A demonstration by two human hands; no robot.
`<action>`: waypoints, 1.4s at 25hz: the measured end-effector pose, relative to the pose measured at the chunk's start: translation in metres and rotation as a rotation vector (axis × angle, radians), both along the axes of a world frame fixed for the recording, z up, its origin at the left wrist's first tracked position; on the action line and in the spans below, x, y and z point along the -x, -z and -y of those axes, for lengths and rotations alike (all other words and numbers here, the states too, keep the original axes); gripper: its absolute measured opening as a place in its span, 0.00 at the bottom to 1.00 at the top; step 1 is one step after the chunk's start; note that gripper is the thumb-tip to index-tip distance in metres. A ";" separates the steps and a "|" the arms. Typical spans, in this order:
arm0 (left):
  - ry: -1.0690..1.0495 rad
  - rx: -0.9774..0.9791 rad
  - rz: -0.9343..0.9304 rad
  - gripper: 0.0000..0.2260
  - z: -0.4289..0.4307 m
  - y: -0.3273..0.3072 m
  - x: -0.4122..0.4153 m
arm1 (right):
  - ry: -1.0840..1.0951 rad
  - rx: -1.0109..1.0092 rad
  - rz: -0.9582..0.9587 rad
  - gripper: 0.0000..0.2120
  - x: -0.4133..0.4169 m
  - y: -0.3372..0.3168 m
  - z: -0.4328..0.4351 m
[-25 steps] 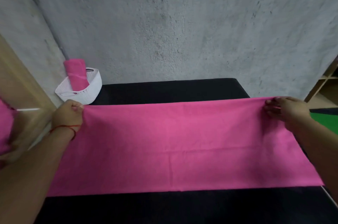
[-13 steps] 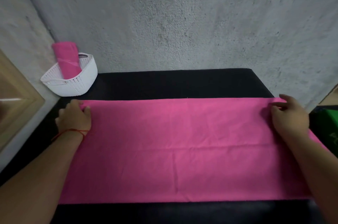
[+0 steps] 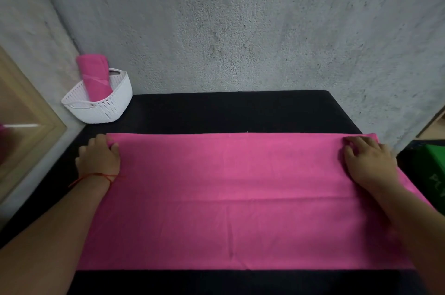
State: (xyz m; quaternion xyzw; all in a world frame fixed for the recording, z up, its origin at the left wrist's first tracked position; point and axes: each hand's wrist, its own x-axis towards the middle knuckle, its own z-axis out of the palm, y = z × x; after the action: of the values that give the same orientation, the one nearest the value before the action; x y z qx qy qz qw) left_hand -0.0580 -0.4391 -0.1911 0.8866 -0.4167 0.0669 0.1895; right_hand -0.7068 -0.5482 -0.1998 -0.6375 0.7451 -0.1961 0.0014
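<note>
Grey concrete wall (image 3: 240,29) fills 12 o'clock. Below it is the black surface (image 3: 228,111), w/ the pink towel (image 3: 228,198) spread flat across it from 9 to 3 o'clock (one crease runs lengthwise). White basket (image 3: 101,106) sits at 10 o'clock, a rolled pink towel (image 3: 94,75) leaning in it. Right hand (image 3: 368,162) lies on the spread towel's far corner at 2 o'clock, fingers together & pressing down. Left hand (image 3: 98,157) is at the far corner, approx 10 o'clock, fingers curled, thumb on the cloth; can't tell if it pinches. Red string (image 3: 96,176) on that wrist.
</note>
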 end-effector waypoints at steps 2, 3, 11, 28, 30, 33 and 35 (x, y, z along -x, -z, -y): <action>0.001 0.003 0.008 0.12 -0.019 0.002 0.003 | -0.004 0.015 0.009 0.20 -0.001 -0.005 -0.018; -0.006 0.006 0.008 0.13 -0.030 0.002 0.006 | -0.017 0.021 0.004 0.19 0.000 -0.005 -0.028; 0.026 -0.073 -0.079 0.12 -0.127 0.002 0.027 | -0.044 0.068 -0.056 0.24 0.033 0.017 -0.124; 0.098 -0.181 -0.024 0.09 -0.223 -0.013 0.029 | -0.011 -0.035 0.016 0.26 0.040 0.009 -0.216; 0.095 -0.203 -0.071 0.09 -0.213 -0.017 0.024 | -0.026 -0.042 0.013 0.29 0.043 0.007 -0.213; 0.056 -0.258 -0.054 0.11 -0.203 -0.016 0.020 | -0.030 -0.067 0.013 0.28 0.040 0.004 -0.211; 0.077 -0.266 -0.106 0.10 -0.201 -0.019 0.014 | -0.035 -0.133 -0.020 0.22 0.045 -0.007 -0.204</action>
State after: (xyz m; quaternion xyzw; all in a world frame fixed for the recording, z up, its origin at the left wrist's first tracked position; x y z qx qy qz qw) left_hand -0.0715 -0.2381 -0.1719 0.8894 -0.4451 -0.0431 0.0945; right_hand -0.7520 -0.3445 -0.1928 -0.6509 0.7451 -0.1399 0.0398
